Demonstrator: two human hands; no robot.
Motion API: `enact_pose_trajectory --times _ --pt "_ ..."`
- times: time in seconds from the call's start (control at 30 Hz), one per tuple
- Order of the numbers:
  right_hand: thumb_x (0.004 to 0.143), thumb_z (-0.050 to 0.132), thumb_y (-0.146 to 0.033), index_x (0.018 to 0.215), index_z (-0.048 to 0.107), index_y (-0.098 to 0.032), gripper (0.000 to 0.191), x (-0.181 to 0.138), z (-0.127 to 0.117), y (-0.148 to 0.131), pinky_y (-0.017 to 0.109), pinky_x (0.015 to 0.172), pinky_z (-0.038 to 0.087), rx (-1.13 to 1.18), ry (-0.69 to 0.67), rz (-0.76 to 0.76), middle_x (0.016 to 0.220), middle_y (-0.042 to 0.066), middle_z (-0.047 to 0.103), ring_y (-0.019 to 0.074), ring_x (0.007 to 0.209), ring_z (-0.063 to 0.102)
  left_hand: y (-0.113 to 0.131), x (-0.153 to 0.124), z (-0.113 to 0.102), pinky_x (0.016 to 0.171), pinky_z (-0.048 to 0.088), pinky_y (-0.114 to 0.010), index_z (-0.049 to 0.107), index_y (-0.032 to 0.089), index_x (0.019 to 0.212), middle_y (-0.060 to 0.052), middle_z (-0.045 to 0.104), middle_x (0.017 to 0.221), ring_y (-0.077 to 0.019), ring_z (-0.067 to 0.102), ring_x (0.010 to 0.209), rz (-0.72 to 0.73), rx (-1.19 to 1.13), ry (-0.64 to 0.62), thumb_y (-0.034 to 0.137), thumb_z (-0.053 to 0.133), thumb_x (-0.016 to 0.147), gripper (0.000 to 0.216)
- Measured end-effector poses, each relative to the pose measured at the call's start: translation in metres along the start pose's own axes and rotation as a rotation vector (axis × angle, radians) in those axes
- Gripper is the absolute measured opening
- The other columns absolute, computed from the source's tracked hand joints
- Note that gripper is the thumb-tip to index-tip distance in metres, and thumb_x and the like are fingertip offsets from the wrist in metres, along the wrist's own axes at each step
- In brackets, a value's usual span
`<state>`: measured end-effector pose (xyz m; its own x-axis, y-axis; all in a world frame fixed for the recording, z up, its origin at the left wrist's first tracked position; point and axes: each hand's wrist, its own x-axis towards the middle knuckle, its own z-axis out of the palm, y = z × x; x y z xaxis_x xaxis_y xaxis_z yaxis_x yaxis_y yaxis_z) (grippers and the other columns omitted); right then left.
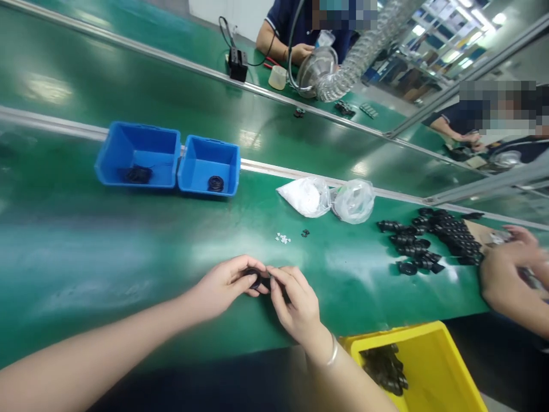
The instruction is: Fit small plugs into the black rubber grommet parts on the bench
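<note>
Near the front of the green table, my left hand (223,286) is closed around a small black round plastic part (256,280), thumb and fingers gripping its rim. My right hand (297,300), with a silver bangle at the wrist, pinches at the part's right side. Whatever sits between its fingertips is too small and covered to make out. Beyond my hands lie a little group of tiny white pieces (283,238) and several tiny black pieces (305,233).
Two blue bins (137,134) (210,143) hold black rings or cords. Two clear plastic bags (306,197) (355,201) stand by the rail. Black parts (450,234) cover the right side beside a co-worker's hands (510,269). A yellow crate (441,366) is below right. Other people sit opposite.
</note>
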<state>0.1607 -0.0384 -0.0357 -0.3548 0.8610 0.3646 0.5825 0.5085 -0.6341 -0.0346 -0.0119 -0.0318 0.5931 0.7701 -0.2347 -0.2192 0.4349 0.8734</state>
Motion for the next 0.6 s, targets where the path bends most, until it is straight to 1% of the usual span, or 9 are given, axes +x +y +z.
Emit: enact_pose_trajectory --times 0.07,0.17,0.23,0.27,0.37,0.47,0.53,0.6 --pt "0.087 0.048 -0.005 0.126 0.051 -0.022 0.043 0.000 -0.001 0.000 0.032 0.076 0.055 -0.012 -0.008 0.004 0.100 0.008 0.061 0.0175 0.088 0.061 0.004 0.000 0.002 0.090 0.051 -0.040 0.056 0.017 0.106 -0.007 0.061 0.105 -0.0219 0.065 0.099 -0.025 0.010 -0.005 0.030 0.053 0.090 0.021" --pt "0.088 0.046 -0.008 0.125 0.049 -0.022 0.040 0.000 -0.004 -0.002 0.031 0.075 0.054 -0.034 -0.030 -0.012 0.098 0.007 0.063 0.0166 0.088 0.061 0.008 0.000 0.005 0.087 0.052 -0.036 0.057 0.017 0.102 -0.005 0.064 0.097 -0.0204 0.065 0.093 -0.099 0.062 0.022 0.032 0.053 0.089 0.020" --pt "0.089 0.045 -0.012 0.127 0.046 -0.021 0.039 0.000 -0.006 -0.004 0.030 0.074 0.054 -0.061 -0.053 -0.052 0.098 0.007 0.063 0.0159 0.087 0.061 0.006 -0.001 0.005 0.083 0.054 -0.034 0.057 0.018 0.103 -0.005 0.065 0.094 -0.0199 0.066 0.088 -0.131 0.130 0.047 0.034 0.053 0.089 0.022" --pt "0.089 0.045 -0.016 0.128 0.045 -0.020 0.040 0.000 -0.007 -0.006 0.029 0.072 0.053 -0.093 -0.078 -0.083 0.097 0.006 0.063 0.0159 0.086 0.061 0.003 -0.002 0.005 0.082 0.054 -0.034 0.057 0.018 0.104 -0.005 0.066 0.096 -0.0207 0.065 0.088 -0.136 0.171 0.054 0.036 0.053 0.089 0.024" --pt "0.089 0.047 -0.029 0.123 0.048 -0.020 0.036 -0.001 -0.008 -0.014 0.029 0.064 0.051 -0.280 -0.213 -0.211 0.094 0.005 0.062 0.0162 0.078 0.061 -0.008 -0.004 0.001 0.094 0.050 -0.035 0.056 0.023 0.114 -0.007 0.064 0.115 -0.0258 0.060 0.109 -0.132 0.297 0.097 0.044 0.057 0.084 0.036" --pt "0.092 0.046 -0.029 0.111 0.052 -0.022 0.022 -0.006 -0.009 -0.021 0.028 0.056 0.046 -0.463 -0.319 -0.281 0.094 0.002 0.063 0.0134 0.067 0.059 -0.018 -0.007 0.005 0.099 0.048 -0.036 0.055 0.028 0.122 -0.005 0.062 0.125 -0.0305 0.053 0.121 -0.140 0.387 0.062 0.052 0.064 0.076 0.052" --pt "0.094 0.045 -0.032 0.109 0.053 -0.023 0.019 -0.011 -0.016 -0.017 0.026 0.053 0.044 -0.480 -0.335 -0.262 0.094 0.001 0.064 0.0122 0.068 0.059 -0.022 -0.009 0.013 0.099 0.049 -0.037 0.053 0.032 0.126 -0.003 0.062 0.127 -0.0321 0.052 0.123 -0.154 0.391 0.062 0.054 0.065 0.073 0.059" --pt "0.093 0.047 -0.041 0.110 0.053 -0.023 0.026 -0.015 -0.032 -0.001 0.025 0.056 0.045 -0.467 -0.281 -0.160 0.090 0.000 0.066 0.0128 0.073 0.061 -0.027 -0.010 0.022 0.098 0.050 -0.040 0.047 0.034 0.131 -0.003 0.062 0.126 -0.0326 0.053 0.122 -0.190 0.338 0.050 0.057 0.064 0.074 0.064"
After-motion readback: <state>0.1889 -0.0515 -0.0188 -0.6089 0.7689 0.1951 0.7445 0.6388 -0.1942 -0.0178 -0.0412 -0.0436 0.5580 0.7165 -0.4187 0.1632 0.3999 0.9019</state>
